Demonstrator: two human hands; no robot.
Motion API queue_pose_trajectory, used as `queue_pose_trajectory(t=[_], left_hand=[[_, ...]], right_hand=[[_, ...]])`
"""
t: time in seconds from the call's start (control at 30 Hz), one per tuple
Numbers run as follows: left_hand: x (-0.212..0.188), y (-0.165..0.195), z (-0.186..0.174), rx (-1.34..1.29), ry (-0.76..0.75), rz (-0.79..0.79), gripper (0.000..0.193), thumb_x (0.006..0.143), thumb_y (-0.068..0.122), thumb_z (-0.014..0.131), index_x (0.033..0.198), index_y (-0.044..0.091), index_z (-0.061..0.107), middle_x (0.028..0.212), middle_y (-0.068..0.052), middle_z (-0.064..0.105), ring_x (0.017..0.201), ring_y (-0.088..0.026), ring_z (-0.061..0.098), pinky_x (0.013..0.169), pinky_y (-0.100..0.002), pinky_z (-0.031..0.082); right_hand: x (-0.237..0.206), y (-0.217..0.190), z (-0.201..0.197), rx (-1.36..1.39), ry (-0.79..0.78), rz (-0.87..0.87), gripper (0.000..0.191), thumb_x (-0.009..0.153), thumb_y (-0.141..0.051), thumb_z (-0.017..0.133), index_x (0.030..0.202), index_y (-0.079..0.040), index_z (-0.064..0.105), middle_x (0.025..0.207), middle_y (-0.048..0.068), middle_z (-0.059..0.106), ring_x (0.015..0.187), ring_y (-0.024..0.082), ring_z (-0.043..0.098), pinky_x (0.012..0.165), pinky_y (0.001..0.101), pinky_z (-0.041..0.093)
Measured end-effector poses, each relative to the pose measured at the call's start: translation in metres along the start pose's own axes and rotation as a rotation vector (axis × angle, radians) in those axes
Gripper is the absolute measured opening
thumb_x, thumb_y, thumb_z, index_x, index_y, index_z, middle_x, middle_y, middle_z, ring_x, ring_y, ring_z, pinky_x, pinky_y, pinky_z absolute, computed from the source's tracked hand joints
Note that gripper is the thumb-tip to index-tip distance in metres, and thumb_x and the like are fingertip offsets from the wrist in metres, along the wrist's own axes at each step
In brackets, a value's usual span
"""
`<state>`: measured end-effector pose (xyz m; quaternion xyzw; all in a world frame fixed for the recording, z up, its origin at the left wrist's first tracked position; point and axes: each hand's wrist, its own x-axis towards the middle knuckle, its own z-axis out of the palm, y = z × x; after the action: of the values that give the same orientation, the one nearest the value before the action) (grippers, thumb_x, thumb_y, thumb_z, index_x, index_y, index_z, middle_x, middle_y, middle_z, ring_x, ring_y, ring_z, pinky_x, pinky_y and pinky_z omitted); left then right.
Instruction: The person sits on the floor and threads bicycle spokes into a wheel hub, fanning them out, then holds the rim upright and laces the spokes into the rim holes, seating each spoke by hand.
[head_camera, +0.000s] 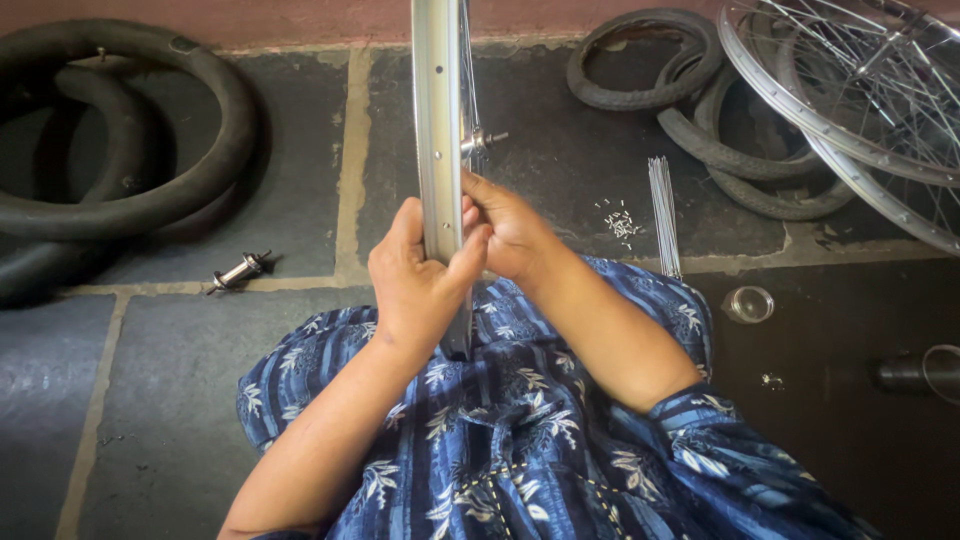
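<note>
A silver bicycle wheel rim (437, 120) stands upright on edge in front of me, its lower part resting on my lap, which is covered in blue patterned cloth. My left hand (415, 280) wraps around the rim from the left, thumb pressed on its right side. My right hand (510, 232) is against the rim's right side, fingers pinched at the spokes near the hub axle (482, 140). What the right fingers pinch is hidden.
Black inner tubes (130, 150) lie at the left, a loose hub (238, 271) beside them. Tyres (690, 110) and spoked wheels (860, 110) are at the upper right. A bundle of spokes (663, 215), small nipples (622, 222) and a small jar (748, 304) rest on the stone floor.
</note>
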<state>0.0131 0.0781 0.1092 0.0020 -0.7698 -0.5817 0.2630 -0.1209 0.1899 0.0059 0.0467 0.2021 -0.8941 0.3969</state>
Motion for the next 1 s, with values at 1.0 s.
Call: queue_pose_trajectory(t=[1.0], left_hand=[[0.001, -0.026, -0.012, -0.119, -0.202, 0.158, 0.023, 0.081, -0.005, 0.059, 0.103, 0.001, 0.053, 0.104, -0.009, 0.061, 0.113, -0.022, 0.064, 0.102, -0.034, 0.051]], right_hand=[[-0.095, -0.162, -0.316, -1.999, 1.356, 0.206, 0.035, 0.086, -0.034, 0.083, 0.110, -0.010, 0.078, 0.115, 0.018, 0.073, 0.110, 0.037, 0.068, 0.094, 0.0452, 0.054]])
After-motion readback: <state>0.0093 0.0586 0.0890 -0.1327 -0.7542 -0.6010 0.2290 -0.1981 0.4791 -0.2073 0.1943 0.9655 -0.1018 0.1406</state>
